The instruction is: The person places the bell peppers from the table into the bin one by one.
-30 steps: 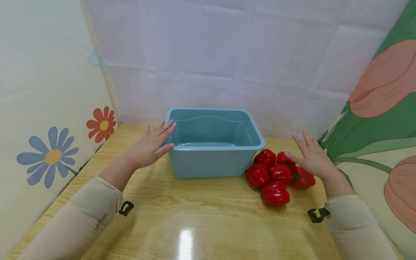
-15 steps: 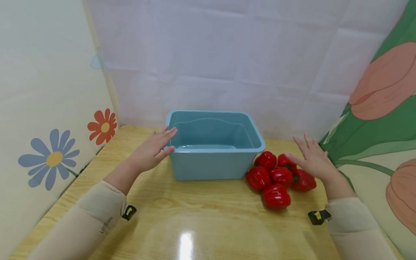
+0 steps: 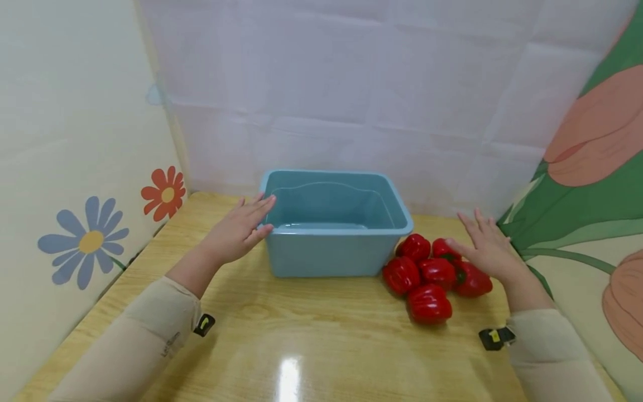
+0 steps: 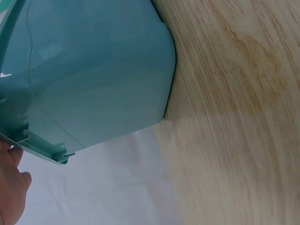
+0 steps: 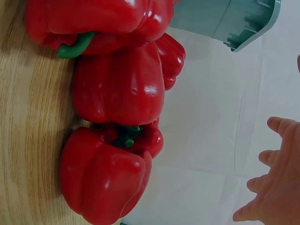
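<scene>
A light blue plastic bin (image 3: 331, 254) with nothing inside stands at the back of the table. My left hand (image 3: 233, 230) is at its left rim, fingers outstretched and overlapping the rim in the head view; in the left wrist view the fingers (image 4: 13, 178) show right by the rim's underside. Several glossy red bell peppers (image 3: 429, 304) lie in a cluster against the bin's right side, some with green stems. Over the cluster's right edge hovers my right hand (image 3: 489, 251), fingers spread and holding nothing. The right wrist view shows that hand's fingertips (image 5: 276, 124) apart from the peppers (image 5: 117, 84).
The wood-grain table (image 3: 251, 335) reaches back to a white sheet (image 3: 311, 84) behind the bin. Flower-printed panels flank it, a daisy panel (image 3: 80, 139) at left and a tulip panel (image 3: 577, 223) at right. Small black devices (image 3: 494, 338) are strapped at both wrists.
The head view has shifted slightly. My left hand's fingers have dipped a little at the bin's left rim. My right hand, the bin and the peppers keep their places.
</scene>
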Motion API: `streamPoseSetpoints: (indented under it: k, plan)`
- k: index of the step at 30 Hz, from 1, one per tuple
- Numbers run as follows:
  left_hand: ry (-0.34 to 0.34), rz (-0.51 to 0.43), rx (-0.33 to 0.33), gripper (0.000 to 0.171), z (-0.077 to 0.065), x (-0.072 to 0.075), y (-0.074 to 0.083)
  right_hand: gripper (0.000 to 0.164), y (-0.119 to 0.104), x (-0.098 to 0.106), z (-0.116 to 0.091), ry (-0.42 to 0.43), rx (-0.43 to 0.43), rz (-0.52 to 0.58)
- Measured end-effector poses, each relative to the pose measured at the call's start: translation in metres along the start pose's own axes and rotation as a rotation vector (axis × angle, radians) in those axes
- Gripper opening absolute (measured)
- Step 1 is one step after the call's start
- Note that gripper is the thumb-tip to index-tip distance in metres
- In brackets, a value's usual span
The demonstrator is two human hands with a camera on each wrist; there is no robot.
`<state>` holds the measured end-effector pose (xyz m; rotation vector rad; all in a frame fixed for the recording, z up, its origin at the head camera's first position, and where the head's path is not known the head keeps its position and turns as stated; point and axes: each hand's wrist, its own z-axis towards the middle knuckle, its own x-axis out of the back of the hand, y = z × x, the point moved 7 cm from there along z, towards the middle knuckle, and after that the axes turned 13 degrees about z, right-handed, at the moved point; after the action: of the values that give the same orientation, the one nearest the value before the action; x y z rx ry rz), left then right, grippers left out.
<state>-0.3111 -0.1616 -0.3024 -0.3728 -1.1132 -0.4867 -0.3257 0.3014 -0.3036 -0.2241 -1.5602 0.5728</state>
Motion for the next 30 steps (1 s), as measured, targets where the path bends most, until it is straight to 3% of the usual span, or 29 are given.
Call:
streamPoseSetpoints:
  k: [8,16,30]
  plan:
    - [-0.009,0.017,0.0,0.063,-0.001,-0.003,0.0,0.083,0.002,-0.003,-0.003,-0.009,-0.011,0.022]
    - [0.005,0.047,-0.039,0.063,0.002,0.0,0.001,0.084,0.004,-0.002,-0.003,-0.004,-0.018,0.02]
    - [0.025,0.072,-0.063,0.061,0.001,0.004,0.004,0.083,0.03,0.001,-0.008,-0.001,-0.044,0.116]
